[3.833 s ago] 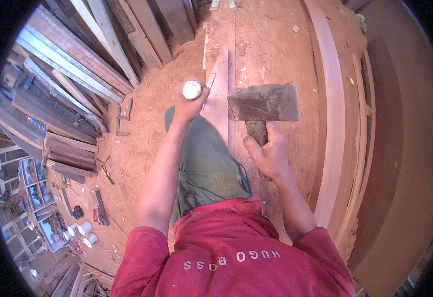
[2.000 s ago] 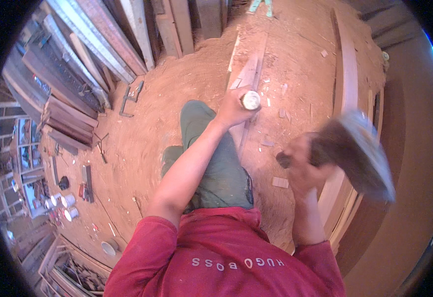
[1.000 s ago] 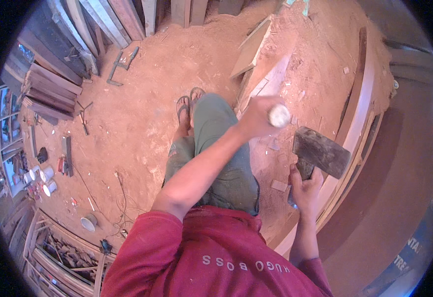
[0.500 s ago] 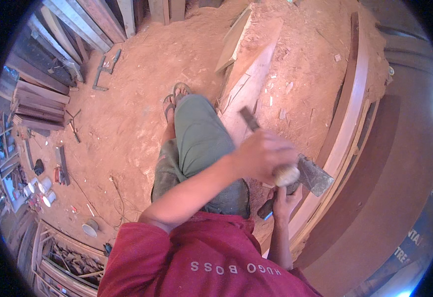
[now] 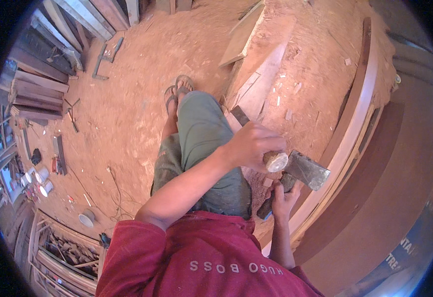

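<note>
My left hand (image 5: 256,147) is closed round a wooden-handled chisel (image 5: 239,116). Its flat dark blade sticks out on the far side of the fist, and the handle's rounded butt points right and toward me. Just beyond that butt, a wide, scuffed grey metal plate (image 5: 309,172) slants out to the right. My right hand (image 5: 284,197) grips a dark, long tool body that looks like a hand plane (image 5: 265,210), below and behind the plate. The fingers hide where plate and body meet. A small gap shows between the handle butt and the right hand.
A pale board (image 5: 266,74) lies ahead of my knees, beside a leaning panel (image 5: 243,37). Long curved planks (image 5: 364,94) run along the right. Stacked timber (image 5: 38,96), clamps (image 5: 100,62) and white cups (image 5: 42,174) stand or lie at left on the dusty, chip-strewn floor.
My left hand has drawn back up and left with the chisel, so its butt has parted from the right hand's area. My right hand keeps its hold almost unmoved. The view has shifted slightly.
</note>
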